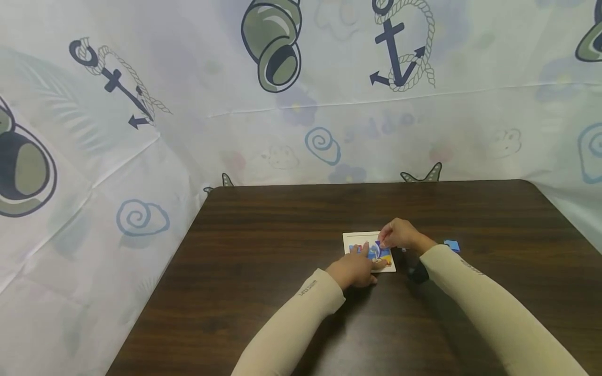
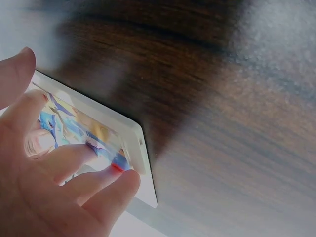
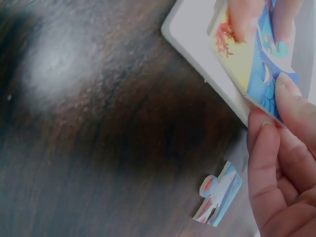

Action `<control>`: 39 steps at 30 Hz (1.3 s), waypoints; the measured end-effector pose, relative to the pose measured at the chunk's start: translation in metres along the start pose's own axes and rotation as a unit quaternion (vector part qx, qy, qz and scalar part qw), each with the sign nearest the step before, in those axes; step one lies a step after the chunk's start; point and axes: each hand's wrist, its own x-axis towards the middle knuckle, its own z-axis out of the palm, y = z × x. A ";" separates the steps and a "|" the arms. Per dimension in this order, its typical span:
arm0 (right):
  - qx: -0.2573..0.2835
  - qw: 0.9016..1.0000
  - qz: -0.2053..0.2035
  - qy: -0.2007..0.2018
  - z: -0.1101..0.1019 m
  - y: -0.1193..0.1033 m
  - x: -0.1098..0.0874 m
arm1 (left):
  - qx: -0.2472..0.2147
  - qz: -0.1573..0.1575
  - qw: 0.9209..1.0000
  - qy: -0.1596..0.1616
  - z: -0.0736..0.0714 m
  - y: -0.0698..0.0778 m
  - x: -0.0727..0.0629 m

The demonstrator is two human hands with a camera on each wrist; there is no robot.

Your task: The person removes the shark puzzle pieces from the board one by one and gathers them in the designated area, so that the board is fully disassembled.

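Observation:
A jigsaw puzzle in a pale frame (image 1: pixel 348 237) lies on the table, its sea picture partly hidden by both hands. My left hand (image 1: pixel 356 269) rests over it with fingers spread, fingertips touching the picture. In the left wrist view, these fingers (image 2: pixel 111 195) reach across the puzzle to the frame's edge. My right hand (image 1: pixel 400 234) is at the frame's right side. Its thumb and fingers pinch a blue puzzle piece (image 3: pixel 261 94) at the puzzle's border, slightly raised there. Whether that piece is joined to its yellow neighbour I cannot tell.
A loose puzzle piece (image 3: pixel 219 195) with a rounded tab lies on the brown table (image 1: pixel 226 292), right of the frame, close to my right wrist. A dark object (image 1: pixel 417 272) shows under that wrist. Behind the table hangs a printed cloth (image 1: pixel 263 136).

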 end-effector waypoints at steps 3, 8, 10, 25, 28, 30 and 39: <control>0.007 1.000 0.003 0.000 -0.001 0.001 0.000 | 0.006 0.003 1.000 0.005 0.000 0.000 0.001; 0.004 1.000 -0.006 0.005 0.001 0.003 0.002 | 0.006 0.000 1.000 0.000 0.000 0.001 0.001; -0.001 1.000 -0.013 0.006 0.003 0.003 0.002 | -0.001 -0.006 1.000 -0.006 -0.001 0.002 0.001; 0.012 0.999 -0.035 -0.026 -0.002 0.006 0.008 | -0.003 -0.019 1.000 0.001 -0.003 0.003 0.000; 0.010 0.999 -0.044 -0.020 -0.002 0.007 0.007 | -0.004 -0.022 1.000 0.002 -0.004 0.004 -0.001; 0.004 0.999 -0.049 -0.018 -0.001 0.006 0.007 | -0.007 -0.022 1.000 0.000 -0.003 0.004 -0.001; -0.065 0.992 -0.108 -0.010 0.000 0.001 0.008 | 0.003 -0.022 1.000 0.003 -0.002 0.005 0.000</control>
